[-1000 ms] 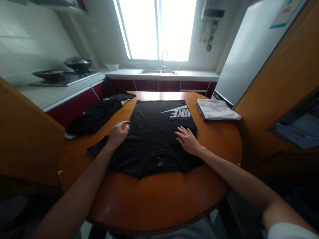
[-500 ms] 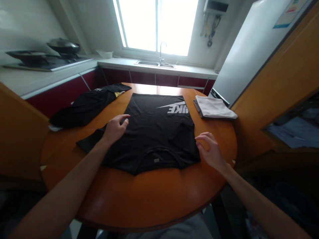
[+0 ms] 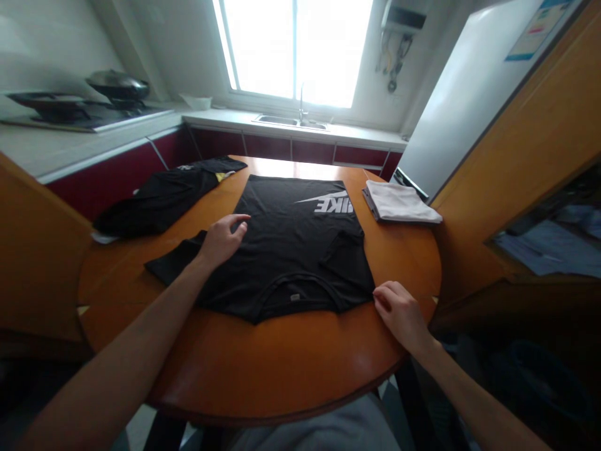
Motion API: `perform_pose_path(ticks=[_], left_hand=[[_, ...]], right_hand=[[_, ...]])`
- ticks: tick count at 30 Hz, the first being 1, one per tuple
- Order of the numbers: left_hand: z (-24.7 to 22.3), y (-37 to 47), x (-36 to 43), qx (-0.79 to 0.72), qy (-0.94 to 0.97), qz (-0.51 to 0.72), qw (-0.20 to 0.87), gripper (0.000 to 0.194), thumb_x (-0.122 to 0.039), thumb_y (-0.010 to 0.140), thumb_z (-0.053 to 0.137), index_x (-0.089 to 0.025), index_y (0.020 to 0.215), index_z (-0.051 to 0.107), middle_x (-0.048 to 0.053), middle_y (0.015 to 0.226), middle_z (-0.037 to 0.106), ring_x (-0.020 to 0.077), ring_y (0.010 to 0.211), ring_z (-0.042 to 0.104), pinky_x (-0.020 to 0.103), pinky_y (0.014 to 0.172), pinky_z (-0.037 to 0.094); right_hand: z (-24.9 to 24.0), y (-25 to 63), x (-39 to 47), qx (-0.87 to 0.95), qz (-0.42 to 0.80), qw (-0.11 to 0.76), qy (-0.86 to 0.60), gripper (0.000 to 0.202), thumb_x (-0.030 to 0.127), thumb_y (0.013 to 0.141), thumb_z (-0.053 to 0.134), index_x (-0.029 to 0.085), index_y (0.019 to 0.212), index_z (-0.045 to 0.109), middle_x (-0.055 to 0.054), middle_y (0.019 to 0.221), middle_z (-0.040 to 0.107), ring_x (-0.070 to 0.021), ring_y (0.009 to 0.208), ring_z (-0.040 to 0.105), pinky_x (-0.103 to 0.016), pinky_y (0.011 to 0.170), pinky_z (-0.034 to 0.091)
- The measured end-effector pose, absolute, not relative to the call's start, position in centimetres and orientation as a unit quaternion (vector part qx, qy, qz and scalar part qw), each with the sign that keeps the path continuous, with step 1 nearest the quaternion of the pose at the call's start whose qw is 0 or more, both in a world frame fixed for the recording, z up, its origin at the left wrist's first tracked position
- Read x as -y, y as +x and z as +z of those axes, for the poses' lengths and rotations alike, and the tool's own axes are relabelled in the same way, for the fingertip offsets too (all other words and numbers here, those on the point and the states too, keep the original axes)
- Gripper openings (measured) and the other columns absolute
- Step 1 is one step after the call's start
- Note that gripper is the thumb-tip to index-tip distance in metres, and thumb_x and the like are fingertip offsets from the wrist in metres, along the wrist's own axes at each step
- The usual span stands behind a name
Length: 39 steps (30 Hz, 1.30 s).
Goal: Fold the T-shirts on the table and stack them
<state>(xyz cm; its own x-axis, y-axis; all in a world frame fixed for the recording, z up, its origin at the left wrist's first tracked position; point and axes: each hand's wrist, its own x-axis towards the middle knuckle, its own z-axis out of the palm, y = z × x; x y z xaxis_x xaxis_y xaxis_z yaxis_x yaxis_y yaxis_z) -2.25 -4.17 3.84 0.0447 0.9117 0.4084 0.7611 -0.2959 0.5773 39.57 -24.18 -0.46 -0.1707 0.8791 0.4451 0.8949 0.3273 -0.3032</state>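
Observation:
A black T-shirt (image 3: pixel 282 244) with a white printed logo lies spread on the round wooden table (image 3: pixel 282 369), its collar toward me. One sleeve is folded in over the body on the right, while the other extends left. Above the shirt's left part is my left hand (image 3: pixel 224 240), fingers apart and holding nothing. My right hand (image 3: pixel 399 310) is at the shirt's right shoulder corner, its fingertips pinched together on the black fabric's edge.
Dark clothing (image 3: pixel 164 194) lies in a heap at the table's back left. Folded light and dark cloths (image 3: pixel 404 202) sit at the back right. Beyond are a counter with a sink (image 3: pixel 291 121), a stove with pans (image 3: pixel 117 88) and a fridge (image 3: pixel 460 94).
My right hand has moved down along the shirt's right edge to the shoulder corner, and its fingers have closed. My left hand has shifted only slightly.

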Motion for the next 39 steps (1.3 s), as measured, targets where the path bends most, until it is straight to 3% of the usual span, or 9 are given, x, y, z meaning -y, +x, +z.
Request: perform_pose_path(ticks=[8, 11, 14, 17, 20, 24, 29, 32, 39], left_hand=[[3.8, -2.3, 4.1, -0.571, 0.725, 0.369, 0.113, 0.043, -0.042, 0.088, 0.048, -0.021, 0.118, 0.071, 0.008, 0.122, 0.072, 0.026, 0.11, 0.066, 0.037, 0.101, 0.05], [3.9, -2.2, 4.2, -0.573, 0.725, 0.365, 0.116, 0.043, -0.042, 0.088, 0.048, -0.022, 0.118, 0.071, 0.007, 0.122, 0.072, 0.0259, 0.109, 0.066, 0.037, 0.101, 0.05], [3.9, -2.2, 4.2, -0.57, 0.726, 0.365, 0.121, 0.042, -0.042, 0.088, 0.048, -0.022, 0.117, 0.072, 0.007, 0.122, 0.072, 0.0259, 0.109, 0.066, 0.037, 0.101, 0.05], [4.0, -2.3, 4.2, -0.57, 0.727, 0.362, 0.124, 0.042, -0.043, 0.088, 0.048, -0.022, 0.116, 0.072, 0.007, 0.123, 0.072, 0.0259, 0.111, 0.066, 0.037, 0.101, 0.05], [4.0, -2.3, 4.2, -0.573, 0.726, 0.36, 0.123, 0.043, -0.044, 0.088, 0.048, -0.023, 0.117, 0.072, 0.006, 0.122, 0.072, 0.026, 0.11, 0.066, 0.037, 0.101, 0.05], [4.0, -2.3, 4.2, -0.573, 0.723, 0.364, 0.126, 0.043, -0.044, 0.088, 0.049, -0.023, 0.117, 0.072, 0.007, 0.12, 0.073, 0.026, 0.105, 0.067, 0.037, 0.099, 0.051], [4.2, -2.1, 4.4, -0.571, 0.725, 0.364, 0.129, 0.044, -0.043, 0.087, 0.049, -0.021, 0.117, 0.072, 0.007, 0.118, 0.073, 0.0262, 0.103, 0.068, 0.037, 0.098, 0.052], [4.3, -2.0, 4.5, -0.568, 0.727, 0.364, 0.129, 0.042, -0.042, 0.087, 0.049, -0.022, 0.115, 0.073, 0.007, 0.119, 0.073, 0.0261, 0.104, 0.068, 0.037, 0.099, 0.051], [4.0, -2.2, 4.3, -0.569, 0.725, 0.365, 0.13, 0.042, -0.043, 0.088, 0.049, -0.022, 0.116, 0.072, 0.006, 0.121, 0.073, 0.0259, 0.106, 0.068, 0.036, 0.1, 0.051]], right_hand=[[0.0, 40.5, 25.5, 0.742, -0.033, 0.282, -0.608, 0.018, 0.019, 0.094, 0.053, 0.022, 0.098, 0.07, -0.007, 0.095, 0.068, -0.0241, 0.091, 0.065, -0.04, 0.085, 0.054], [0.2, 40.2, 25.4, 0.712, -0.04, 0.318, -0.625, 0.026, 0.025, 0.099, 0.047, 0.019, 0.111, 0.069, -0.012, 0.111, 0.07, -0.0259, 0.106, 0.065, -0.044, 0.096, 0.052], [-0.1, 39.3, 25.5, 0.754, 0.004, 0.284, -0.592, 0.043, 0.031, 0.102, 0.042, 0.019, 0.141, 0.056, -0.014, 0.145, 0.056, -0.0272, 0.137, 0.05, -0.049, 0.113, 0.042], [-0.7, 38.7, 25.8, 0.803, 0.045, 0.199, -0.56, 0.056, 0.039, 0.103, 0.042, 0.023, 0.157, 0.037, -0.011, 0.161, 0.036, -0.0273, 0.15, 0.031, -0.054, 0.121, 0.031], [-1.2, 38.8, 25.9, 0.812, 0.059, 0.169, -0.555, 0.063, 0.044, 0.103, 0.042, 0.025, 0.161, 0.026, -0.01, 0.164, 0.029, -0.0263, 0.152, 0.025, -0.055, 0.122, 0.028], [-1.3, 39.2, 25.5, 0.787, 0.039, 0.202, -0.581, 0.064, 0.043, 0.105, 0.036, 0.022, 0.163, 0.017, -0.011, 0.165, 0.025, -0.0259, 0.153, 0.021, -0.056, 0.123, 0.024], [-1.5, 39.1, 25.1, 0.794, 0.049, 0.163, -0.583, 0.063, 0.046, 0.104, 0.039, 0.023, 0.161, 0.024, -0.011, 0.163, 0.031, -0.0265, 0.153, 0.023, -0.057, 0.123, 0.023], [-1.6, 39.0, 25.2, 0.789, 0.042, 0.173, -0.588, 0.064, 0.046, 0.105, 0.037, 0.022, 0.162, 0.02, -0.011, 0.164, 0.028, -0.026, 0.154, 0.021, -0.057, 0.123, 0.022], [-1.3, 39.0, 24.9, 0.774, 0.043, 0.204, -0.597, 0.059, 0.044, 0.105, 0.035, 0.023, 0.16, 0.029, -0.01, 0.164, 0.031, -0.0262, 0.153, 0.024, -0.058, 0.122, 0.022]])
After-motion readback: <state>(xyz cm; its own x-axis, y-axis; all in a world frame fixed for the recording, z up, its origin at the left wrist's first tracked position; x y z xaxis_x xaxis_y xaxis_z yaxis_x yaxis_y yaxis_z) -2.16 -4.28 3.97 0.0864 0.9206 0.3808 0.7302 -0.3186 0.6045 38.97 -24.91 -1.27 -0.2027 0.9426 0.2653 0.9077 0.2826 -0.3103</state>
